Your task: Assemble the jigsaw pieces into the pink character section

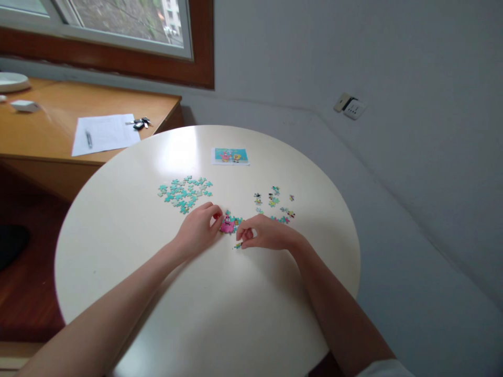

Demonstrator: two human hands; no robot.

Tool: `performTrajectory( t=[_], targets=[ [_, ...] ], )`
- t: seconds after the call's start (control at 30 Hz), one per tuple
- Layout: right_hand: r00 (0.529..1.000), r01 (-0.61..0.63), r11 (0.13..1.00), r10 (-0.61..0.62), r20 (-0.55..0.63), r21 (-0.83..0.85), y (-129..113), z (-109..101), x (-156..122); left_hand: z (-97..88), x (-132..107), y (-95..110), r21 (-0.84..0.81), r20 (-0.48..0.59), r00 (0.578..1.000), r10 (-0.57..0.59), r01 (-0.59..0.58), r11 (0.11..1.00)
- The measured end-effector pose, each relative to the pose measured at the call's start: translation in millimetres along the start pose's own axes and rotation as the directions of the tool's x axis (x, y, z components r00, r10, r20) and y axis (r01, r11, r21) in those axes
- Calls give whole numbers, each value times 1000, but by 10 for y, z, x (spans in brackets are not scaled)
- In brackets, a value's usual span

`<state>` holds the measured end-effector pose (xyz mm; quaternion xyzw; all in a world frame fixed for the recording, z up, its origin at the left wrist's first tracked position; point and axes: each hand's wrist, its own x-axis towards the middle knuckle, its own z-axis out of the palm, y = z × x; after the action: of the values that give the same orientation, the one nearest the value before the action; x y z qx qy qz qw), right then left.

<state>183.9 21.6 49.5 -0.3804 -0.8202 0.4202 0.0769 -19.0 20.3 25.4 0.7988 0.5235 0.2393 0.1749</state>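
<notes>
A small joined cluster of pink and teal puzzle pieces (228, 224) lies on the round cream table (118, 235). My left hand (199, 226) rests just left of it, its curled fingertips touching the cluster's edge. My right hand (264, 233) sits just right of the cluster, fingers pinched together over a small piece (238, 245). A heap of loose teal pieces (184, 192) lies beyond my left hand. Several loose coloured pieces (275, 201) are scattered beyond my right hand.
A small reference picture (230, 155) lies at the table's far side. A wooden desk (47, 131) at the left holds a sheet of paper (104, 133) with a pen, keys (139, 123) and a white box (24, 106). A wall socket (350, 107) is on the grey wall.
</notes>
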Motion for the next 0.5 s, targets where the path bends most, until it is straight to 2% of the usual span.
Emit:
performTrajectory(
  t=[0.1,0.17,0.27,0.4,0.5],
  targets=[
    [998,10,1000,-8,-61,30,-11,-41,-12,-8,0,6,-30,-34,999,20,-21,999],
    [986,23,998,-13,-165,61,12,-65,-8,-12,3,2,-52,-63,998,29,-33,998],
    [937,56,988,-3,-349,142,91,-72,30,-17,12,-13,-77,-92,995,34,-41,996],
    [861,68,935,120,-494,347,220,-39,111,-26,22,-9,-108,-137,988,65,-80,991],
    [820,80,868,221,-528,489,281,-27,156,-36,22,16,-132,-157,983,98,-119,984]
  ],
)
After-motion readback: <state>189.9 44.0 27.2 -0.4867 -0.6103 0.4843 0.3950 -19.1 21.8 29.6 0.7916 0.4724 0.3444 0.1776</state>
